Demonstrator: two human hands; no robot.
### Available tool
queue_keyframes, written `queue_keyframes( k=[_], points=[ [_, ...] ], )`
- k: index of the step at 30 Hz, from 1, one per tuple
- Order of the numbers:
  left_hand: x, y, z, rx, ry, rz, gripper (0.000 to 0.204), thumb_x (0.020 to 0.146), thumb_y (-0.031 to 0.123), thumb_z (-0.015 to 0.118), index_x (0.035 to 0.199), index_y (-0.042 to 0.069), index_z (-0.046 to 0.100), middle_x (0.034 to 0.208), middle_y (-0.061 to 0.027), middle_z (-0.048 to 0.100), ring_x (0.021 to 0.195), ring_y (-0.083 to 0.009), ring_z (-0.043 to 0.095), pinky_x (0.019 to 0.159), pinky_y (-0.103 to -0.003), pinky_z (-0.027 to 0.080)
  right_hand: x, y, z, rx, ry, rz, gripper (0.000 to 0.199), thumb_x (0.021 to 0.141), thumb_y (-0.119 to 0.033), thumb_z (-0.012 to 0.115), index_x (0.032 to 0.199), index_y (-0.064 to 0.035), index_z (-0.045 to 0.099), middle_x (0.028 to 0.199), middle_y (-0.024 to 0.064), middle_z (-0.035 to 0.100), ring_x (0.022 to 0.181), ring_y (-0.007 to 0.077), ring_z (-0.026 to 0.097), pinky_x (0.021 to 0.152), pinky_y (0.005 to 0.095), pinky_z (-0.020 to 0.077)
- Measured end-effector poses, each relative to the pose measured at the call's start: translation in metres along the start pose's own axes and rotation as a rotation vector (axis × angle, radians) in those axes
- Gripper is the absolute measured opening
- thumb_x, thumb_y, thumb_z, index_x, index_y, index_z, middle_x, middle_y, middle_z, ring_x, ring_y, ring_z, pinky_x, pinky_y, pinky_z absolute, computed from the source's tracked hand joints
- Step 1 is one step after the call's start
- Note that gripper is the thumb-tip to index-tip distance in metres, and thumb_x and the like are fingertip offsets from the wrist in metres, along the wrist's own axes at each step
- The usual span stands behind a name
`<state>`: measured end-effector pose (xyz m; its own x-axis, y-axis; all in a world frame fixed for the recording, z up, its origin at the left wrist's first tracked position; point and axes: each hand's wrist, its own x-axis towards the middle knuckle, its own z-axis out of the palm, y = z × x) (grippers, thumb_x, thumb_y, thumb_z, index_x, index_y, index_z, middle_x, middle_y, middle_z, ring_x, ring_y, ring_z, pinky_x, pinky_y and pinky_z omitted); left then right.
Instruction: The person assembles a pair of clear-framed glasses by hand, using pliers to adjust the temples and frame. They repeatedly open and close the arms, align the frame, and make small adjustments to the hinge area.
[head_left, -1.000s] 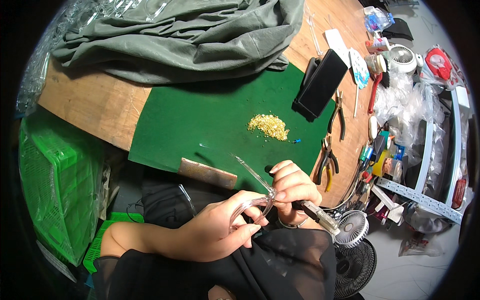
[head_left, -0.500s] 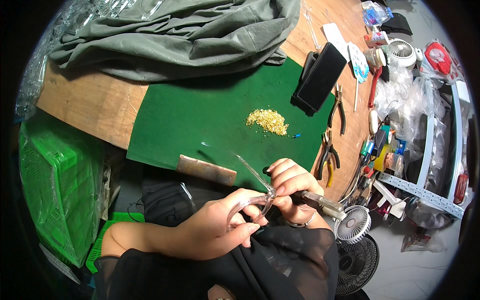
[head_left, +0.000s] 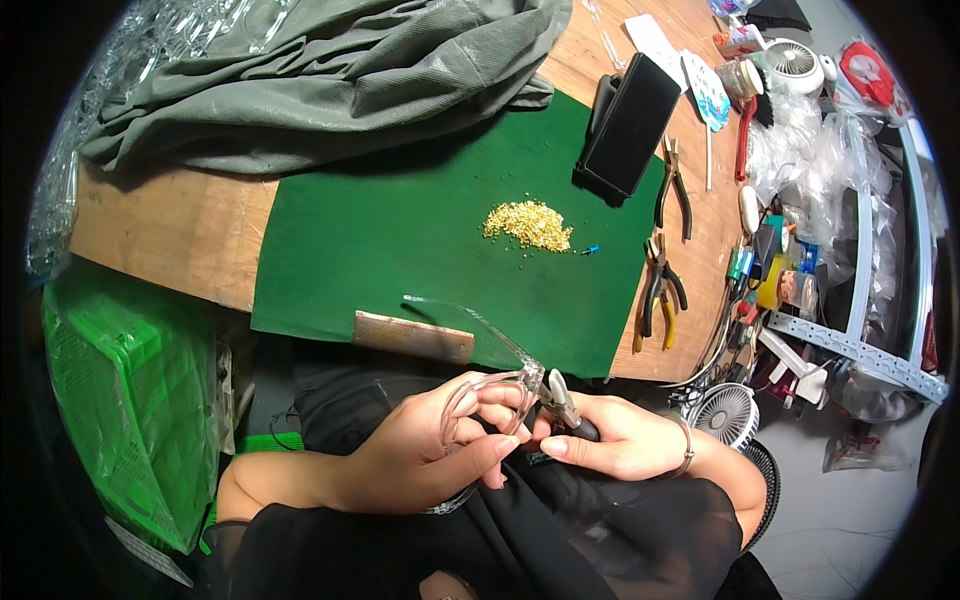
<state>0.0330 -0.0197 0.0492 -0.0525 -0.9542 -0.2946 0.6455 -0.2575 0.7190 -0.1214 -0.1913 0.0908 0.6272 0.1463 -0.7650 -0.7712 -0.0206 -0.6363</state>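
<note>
My left hand point(head_left: 425, 440) is closed around a clear plastic eyeglass frame point(head_left: 490, 325), its fingers on the lens rim. One temple arm is unfolded and reaches out over the green mat point(head_left: 400, 240). In my right hand point(head_left: 625, 437) is a pair of pliers point(head_left: 561, 402) with dark handles. The jaws point up toward the frame's hinge corner and sit right beside it; whether they touch cannot be made out. Ahead on the mat lies a heap of tiny gold-coloured metal pieces point(head_left: 530, 226), with a small blue piece point(head_left: 590, 249) near it.
A black phone point(head_left: 630, 130) leans on a stand at the mat's far right. Two more pliers point(head_left: 675, 190) lie on the wooden table. A brown block point(head_left: 412, 336) rests on the mat's near edge. Grey cloth point(head_left: 330, 90) covers the far left; a green crate point(head_left: 130, 380) stands left.
My right hand has drawn away from the hinge, to the right and down. The pliers have turned: their jaws, earlier pointing right, now point toward the eyeglass frame. The view has shifted slightly.
</note>
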Motion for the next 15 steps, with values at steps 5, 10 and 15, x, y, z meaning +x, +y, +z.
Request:
queue_keyframes(
  k=[5,10,15],
  points=[
    [-0.001,0.0,0.0,0.014,0.009,-0.018,0.031,0.088,0.0,0.055,0.116,-0.006,0.045,0.089,-0.0065,0.063,0.078,-0.0102,0.063,0.093,-0.027,0.04,0.002,-0.004,-0.001,-0.052,0.012,-0.01,0.03,0.092,-0.032,0.055,0.098,-0.0024,0.054,0.079,0.0078,0.057,0.073,0.0156,0.054,0.067,0.0297,0.0445],
    [0.008,-0.018,-0.014,0.452,-0.066,0.399,0.03,0.088,-0.001,0.053,0.116,-0.007,0.043,0.092,-0.0071,0.06,0.074,-0.0085,0.061,0.082,-0.024,0.045,0.002,-0.008,-0.003,-0.099,0.023,-0.002,0.031,0.092,-0.032,0.055,0.095,-0.0019,0.054,0.075,0.0085,0.058,0.069,0.0166,0.055,0.063,0.0313,0.0445],
    [-0.001,-0.01,0.006,0.016,0.065,-0.013,0.03,0.091,0.002,0.049,0.118,-0.008,0.041,0.094,-0.0056,0.056,0.068,-0.005,0.057,0.064,-0.019,0.048,0.003,-0.01,-0.001,-0.156,0.076,0.062,0.034,0.091,-0.033,0.055,0.089,0.0002,0.056,0.067,0.0128,0.058,0.062,0.0207,0.056,0.059,0.0336,0.0442]
  ],
)
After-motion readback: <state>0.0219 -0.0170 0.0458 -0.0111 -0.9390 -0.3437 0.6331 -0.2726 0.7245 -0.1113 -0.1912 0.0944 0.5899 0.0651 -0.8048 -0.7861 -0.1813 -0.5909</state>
